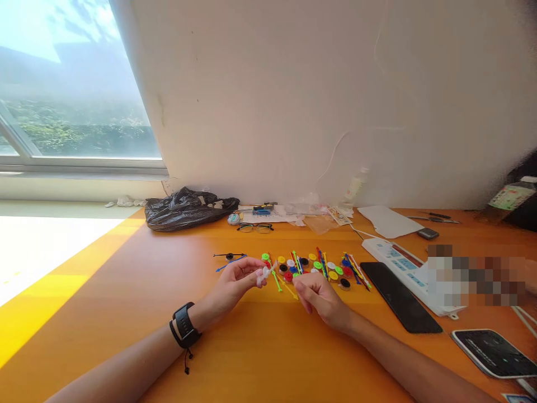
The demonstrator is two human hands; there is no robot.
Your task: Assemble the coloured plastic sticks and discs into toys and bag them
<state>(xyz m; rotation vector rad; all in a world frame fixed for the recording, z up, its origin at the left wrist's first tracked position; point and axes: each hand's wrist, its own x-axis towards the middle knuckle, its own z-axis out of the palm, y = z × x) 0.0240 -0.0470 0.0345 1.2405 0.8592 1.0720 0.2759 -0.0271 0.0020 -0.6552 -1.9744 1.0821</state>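
My left hand (241,279) pinches a small white plastic piece (263,275) between thumb and fingers, with a thin white stem pointing up and to the right. Just right of it, my right hand (316,294) is closed, its fingers curled in; whatever it may hold is hidden. Behind both hands lie several small round discs, among them a red disc (288,277), a yellow disc (333,275) and a black disc (344,284). Thin coloured plastic sticks lie among them, such as a yellow stick (289,289) and a blue stick (230,263).
A black plastic bag (187,210) and eyeglasses (255,228) lie toward the wall. To the right are a dark phone-like slab (398,296), a white power strip (405,266) and a lit device (495,352). A bottle (512,196) stands far right; a blurred patch hides something.
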